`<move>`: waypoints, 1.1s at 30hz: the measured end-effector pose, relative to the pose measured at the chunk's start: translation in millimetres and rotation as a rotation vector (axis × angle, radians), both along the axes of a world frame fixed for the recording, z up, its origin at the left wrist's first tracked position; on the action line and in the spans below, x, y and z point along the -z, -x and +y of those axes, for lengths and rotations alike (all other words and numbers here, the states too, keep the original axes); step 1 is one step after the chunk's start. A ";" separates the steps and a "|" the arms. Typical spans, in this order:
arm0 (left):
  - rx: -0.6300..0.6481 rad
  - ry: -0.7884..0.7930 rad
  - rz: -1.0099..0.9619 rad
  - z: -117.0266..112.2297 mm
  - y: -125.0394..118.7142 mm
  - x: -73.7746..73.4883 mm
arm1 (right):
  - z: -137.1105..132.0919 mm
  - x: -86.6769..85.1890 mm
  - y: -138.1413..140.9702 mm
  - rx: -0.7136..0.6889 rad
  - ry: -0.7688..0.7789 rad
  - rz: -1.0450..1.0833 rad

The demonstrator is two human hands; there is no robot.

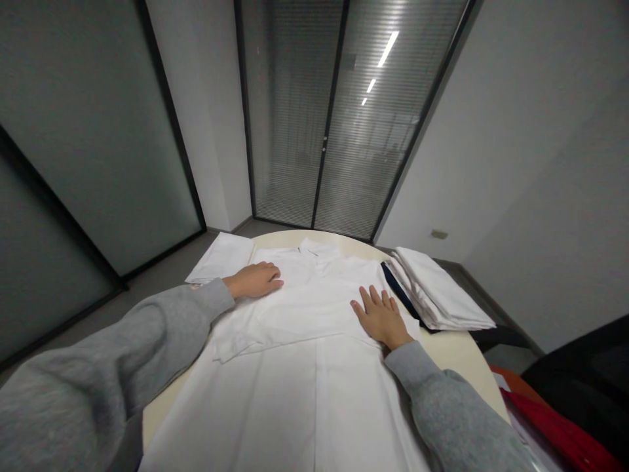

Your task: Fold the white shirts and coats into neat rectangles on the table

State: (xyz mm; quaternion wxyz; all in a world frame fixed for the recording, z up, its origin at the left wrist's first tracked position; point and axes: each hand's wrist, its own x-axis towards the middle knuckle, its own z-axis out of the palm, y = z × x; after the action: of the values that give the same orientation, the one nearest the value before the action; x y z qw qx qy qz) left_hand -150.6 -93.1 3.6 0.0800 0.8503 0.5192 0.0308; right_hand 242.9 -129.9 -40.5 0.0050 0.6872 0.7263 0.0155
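Observation:
A white polo shirt [299,354] lies spread out, front up, on a round cream table [459,351], collar at the far side. One sleeve is folded in across the chest. My left hand [255,280] rests on the shirt's left shoulder area, fingers together and laid flat. My right hand [381,317] lies flat on the shirt's right side, fingers spread. Neither hand holds anything. Both arms wear grey sleeves.
A stack of folded white garments [439,295] with a dark one beneath sits at the table's right. Another folded white piece [221,257] lies at the far left edge. Red and orange cloth [555,429] and a dark chair stand at lower right. Glass doors with blinds behind.

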 end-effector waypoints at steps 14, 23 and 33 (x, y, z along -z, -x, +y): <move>-0.164 0.047 0.003 -41.0 4.4 -17.4 | -2.6 -0.5 -2.1 -0.011 -0.059 -0.019; -0.249 -0.135 0.240 -73.5 -0.4 -3.4 | -1.3 -7.2 1.2 0.038 -0.037 -0.037; -0.132 -0.145 0.228 -72.2 0.1 -23.8 | 7.4 -20.2 0.0 0.072 -0.015 -0.050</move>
State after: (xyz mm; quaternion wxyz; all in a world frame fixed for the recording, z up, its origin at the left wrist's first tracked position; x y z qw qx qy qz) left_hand -150.8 -165.3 27.4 -0.0432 0.8159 0.5761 -0.0235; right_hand 243.0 -122.5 -20.4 0.0188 0.7122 0.7007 0.0379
